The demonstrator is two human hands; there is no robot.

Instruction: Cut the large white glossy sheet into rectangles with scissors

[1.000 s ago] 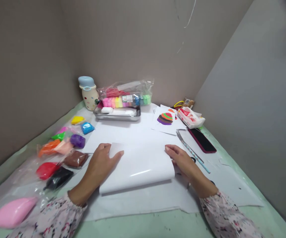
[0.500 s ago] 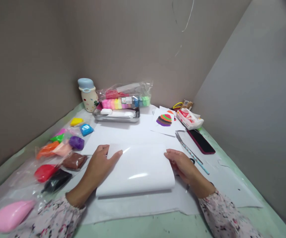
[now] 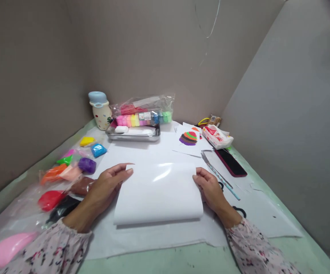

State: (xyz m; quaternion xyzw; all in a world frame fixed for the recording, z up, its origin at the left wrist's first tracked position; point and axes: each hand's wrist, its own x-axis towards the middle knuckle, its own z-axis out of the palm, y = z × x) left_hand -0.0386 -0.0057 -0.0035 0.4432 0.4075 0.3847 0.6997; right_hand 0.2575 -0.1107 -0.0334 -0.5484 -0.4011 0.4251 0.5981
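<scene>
A glossy white sheet of paper (image 3: 159, 198) is curled over toward me above the white-covered table. My left hand (image 3: 108, 184) pinches its far left corner between thumb and fingers. The far right corner is gripped by my right hand (image 3: 210, 188), thumb on top. Beneath the sheet lies larger white paper (image 3: 142, 239). Close to my right hand are a fork (image 3: 215, 167) and black scissor handles (image 3: 239, 210), the rest of which is hidden under my hand and the paper.
Bags of coloured clay (image 3: 87, 165) spread along the left. A metal tray (image 3: 133, 137), a clear bag of clay (image 3: 142, 114) and a bottle (image 3: 100, 110) stand at the back. On the right are a striped drawing (image 3: 188, 139), tissues (image 3: 218, 137) and a phone (image 3: 230, 163).
My left hand has moved slightly left and its grip has shifted to the sheet's edge. My right thumb now lies over the right corner. The sheet looks pulled straighter between both hands.
</scene>
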